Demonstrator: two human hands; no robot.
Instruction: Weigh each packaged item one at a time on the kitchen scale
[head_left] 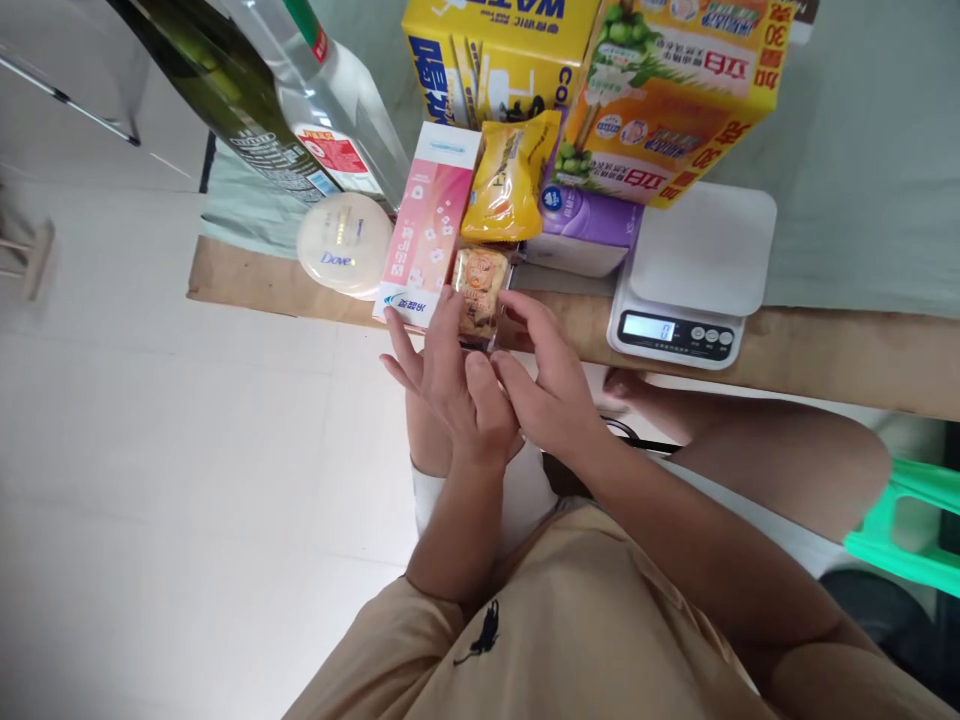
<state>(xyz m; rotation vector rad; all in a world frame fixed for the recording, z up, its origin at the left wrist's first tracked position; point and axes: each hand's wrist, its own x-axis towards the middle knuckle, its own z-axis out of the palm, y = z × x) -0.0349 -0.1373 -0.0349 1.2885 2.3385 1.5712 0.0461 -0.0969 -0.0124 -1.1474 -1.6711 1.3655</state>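
A clear-wrapped packet of biscuit-like snacks (481, 285) lies at the table's near edge, between a pink and white box (431, 225) and my right hand. My left hand (461, 390) reaches over the packet's left side with its fingers spread. Its index fingertip is at the packet's left edge, and another fingertip is close to the pink box's near end. My right hand (551, 385) is curved by the packet's right near corner, index finger and thumb apart. Both thumbs are near the packet's front end. A yellow snack pouch (506, 180) lies just behind the packet.
A round Dove jar (345, 245) and two bottles, one green (240, 110), one clear (349, 110), are on the left. Behind are yellow boxes (487, 60), an orange carton (667, 100) and a purple pack (589, 225). A lit white scale (697, 260) stands right.
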